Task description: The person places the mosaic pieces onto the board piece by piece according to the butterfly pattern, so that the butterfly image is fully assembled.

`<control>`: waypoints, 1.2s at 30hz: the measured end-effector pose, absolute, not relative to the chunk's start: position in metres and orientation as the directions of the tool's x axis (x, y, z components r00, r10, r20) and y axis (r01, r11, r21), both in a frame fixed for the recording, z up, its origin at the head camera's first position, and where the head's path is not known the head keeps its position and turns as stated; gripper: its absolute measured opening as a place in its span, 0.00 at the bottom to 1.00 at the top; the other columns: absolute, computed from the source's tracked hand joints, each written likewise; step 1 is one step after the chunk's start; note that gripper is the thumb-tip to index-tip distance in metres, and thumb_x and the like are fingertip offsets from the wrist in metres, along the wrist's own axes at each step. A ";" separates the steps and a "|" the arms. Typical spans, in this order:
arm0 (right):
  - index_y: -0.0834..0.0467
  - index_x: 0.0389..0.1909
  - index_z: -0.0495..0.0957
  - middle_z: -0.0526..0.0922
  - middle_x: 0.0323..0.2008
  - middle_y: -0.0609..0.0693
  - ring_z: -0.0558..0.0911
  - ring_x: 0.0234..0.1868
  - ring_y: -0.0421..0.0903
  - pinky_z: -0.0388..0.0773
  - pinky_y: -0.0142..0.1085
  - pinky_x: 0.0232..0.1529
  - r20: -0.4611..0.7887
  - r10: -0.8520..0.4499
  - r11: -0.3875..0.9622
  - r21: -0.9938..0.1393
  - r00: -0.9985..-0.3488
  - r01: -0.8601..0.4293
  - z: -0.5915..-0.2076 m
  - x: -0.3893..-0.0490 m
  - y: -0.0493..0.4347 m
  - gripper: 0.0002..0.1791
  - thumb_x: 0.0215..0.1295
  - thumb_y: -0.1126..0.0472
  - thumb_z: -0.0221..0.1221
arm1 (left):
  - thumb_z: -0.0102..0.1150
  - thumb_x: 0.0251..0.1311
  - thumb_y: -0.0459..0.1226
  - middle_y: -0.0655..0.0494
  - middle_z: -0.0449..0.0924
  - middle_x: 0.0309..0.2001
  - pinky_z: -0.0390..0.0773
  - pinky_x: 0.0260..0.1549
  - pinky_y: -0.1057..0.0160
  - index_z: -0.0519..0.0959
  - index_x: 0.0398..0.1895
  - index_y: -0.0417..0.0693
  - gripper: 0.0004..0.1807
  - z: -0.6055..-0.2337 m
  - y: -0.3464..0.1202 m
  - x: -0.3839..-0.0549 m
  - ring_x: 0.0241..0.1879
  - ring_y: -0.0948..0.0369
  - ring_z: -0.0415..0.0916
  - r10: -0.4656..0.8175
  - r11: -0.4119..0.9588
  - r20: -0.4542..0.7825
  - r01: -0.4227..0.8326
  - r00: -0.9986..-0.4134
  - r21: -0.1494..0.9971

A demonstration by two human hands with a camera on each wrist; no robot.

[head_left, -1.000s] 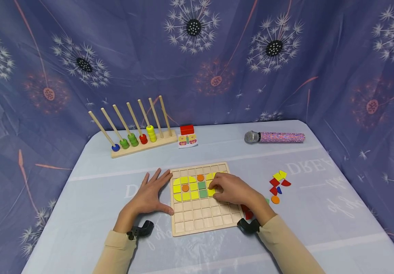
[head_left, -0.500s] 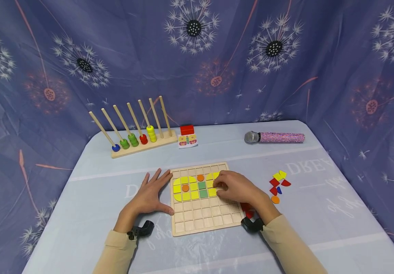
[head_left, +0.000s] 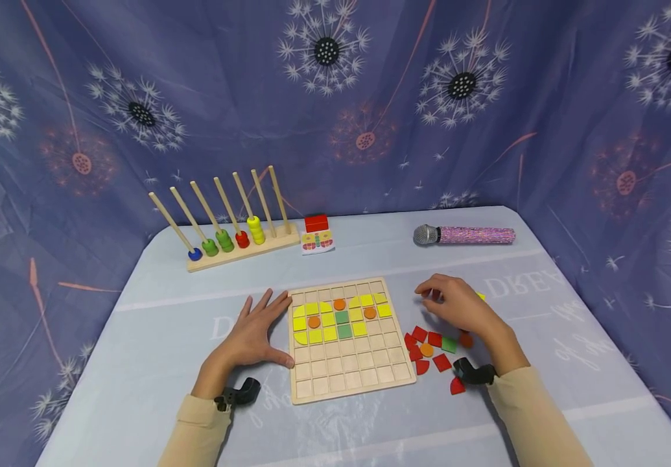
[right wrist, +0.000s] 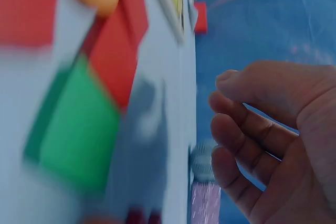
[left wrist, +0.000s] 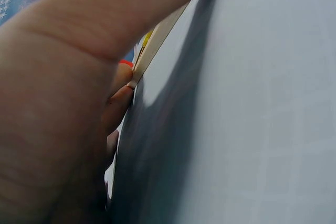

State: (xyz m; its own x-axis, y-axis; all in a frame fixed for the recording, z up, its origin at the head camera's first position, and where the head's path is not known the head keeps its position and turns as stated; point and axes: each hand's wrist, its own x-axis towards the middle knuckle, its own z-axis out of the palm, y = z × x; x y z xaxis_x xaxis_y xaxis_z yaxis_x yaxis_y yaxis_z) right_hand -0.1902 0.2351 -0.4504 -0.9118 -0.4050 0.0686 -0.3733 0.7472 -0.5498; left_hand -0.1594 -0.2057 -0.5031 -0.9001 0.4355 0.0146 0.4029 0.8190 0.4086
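A wooden grid board (head_left: 341, 373) lies on the table in the head view. Yellow tiles (head_left: 329, 318), two green squares (head_left: 342, 317) and orange discs (head_left: 369, 312) fill part of its upper rows. Spread along the board's left edge, my left hand (head_left: 253, 331) touches it with thumb and fingertips; the left wrist view shows fingers (left wrist: 121, 103) at that edge. My right hand (head_left: 458, 305) is in the air right of the board, fingers loosely bent and nothing between them. Loose red pieces (head_left: 442, 362) and a green square (head_left: 448, 344) lie below it, some hidden by the forearm.
Behind the board stands a peg abacus (head_left: 244, 250) with coloured beads. Beside it are a small red block (head_left: 316, 223) and a picture card (head_left: 317, 242) with a butterfly pattern. A glittery microphone (head_left: 469, 235) lies at the back right, before a dandelion-print curtain (head_left: 224, 78).
My right hand has left the board and moved right, uncovering the yellow tiles and orange disc at the board's upper right and the loose pieces beside it. The left hand stays put.
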 end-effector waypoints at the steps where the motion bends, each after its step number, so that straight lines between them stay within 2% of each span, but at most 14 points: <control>1: 0.56 0.45 0.84 0.79 0.33 0.41 0.75 0.34 0.43 0.77 0.39 0.36 0.068 -0.387 0.753 -0.552 -0.919 -0.358 -0.452 -0.191 0.242 0.12 0.59 0.65 0.64 | 0.64 0.18 0.78 0.61 0.49 0.75 0.31 0.67 0.42 0.56 0.75 0.56 0.73 -0.503 -0.206 -0.159 0.74 0.52 0.36 0.435 0.819 0.015 0.402 -0.900 0.409; 10: 0.58 0.47 0.82 0.81 0.38 0.49 0.76 0.33 0.47 0.78 0.38 0.32 0.055 -0.300 0.764 -0.584 -0.952 -0.274 -0.461 -0.189 0.296 0.13 0.61 0.68 0.61 | 0.63 0.18 0.78 0.61 0.49 0.75 0.30 0.67 0.42 0.55 0.75 0.56 0.73 -0.504 -0.206 -0.160 0.74 0.53 0.35 0.434 0.820 0.013 0.401 -0.901 0.408; 19: 0.58 0.49 0.82 0.79 0.41 0.53 0.74 0.40 0.51 0.78 0.46 0.42 -0.014 -0.205 0.809 -0.565 -0.979 -0.162 -0.470 -0.185 0.326 0.18 0.56 0.71 0.63 | 0.63 0.17 0.79 0.62 0.48 0.75 0.29 0.68 0.44 0.55 0.76 0.57 0.74 -0.505 -0.205 -0.159 0.74 0.54 0.34 0.422 0.829 0.001 0.387 -0.906 0.403; 31: 0.58 0.47 0.83 0.79 0.46 0.55 0.74 0.44 0.53 0.73 0.55 0.51 -0.010 -0.246 0.809 -0.552 -0.969 -0.200 -0.476 -0.191 0.326 0.16 0.56 0.68 0.64 | 0.62 0.18 0.79 0.62 0.48 0.75 0.30 0.68 0.43 0.55 0.76 0.57 0.74 -0.504 -0.206 -0.159 0.74 0.54 0.35 0.426 0.831 0.004 0.392 -0.905 0.395; 36: 0.57 0.46 0.84 0.79 0.43 0.52 0.74 0.42 0.51 0.74 0.51 0.48 -0.010 -0.248 0.819 -0.537 -0.969 -0.204 -0.476 -0.193 0.327 0.15 0.56 0.67 0.65 | 0.61 0.18 0.79 0.62 0.48 0.75 0.30 0.68 0.43 0.54 0.76 0.57 0.74 -0.505 -0.206 -0.160 0.74 0.54 0.34 0.427 0.833 -0.002 0.393 -0.904 0.391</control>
State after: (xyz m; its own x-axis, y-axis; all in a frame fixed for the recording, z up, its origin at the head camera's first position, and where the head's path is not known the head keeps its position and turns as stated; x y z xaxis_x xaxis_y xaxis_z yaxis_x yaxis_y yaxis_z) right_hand -0.1929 0.3269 -0.4761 -0.9688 -0.2476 -0.0097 -0.2039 0.8187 -0.5367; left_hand -0.1597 -0.2064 -0.5046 -0.9041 0.4274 -0.0019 0.3928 0.8326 0.3905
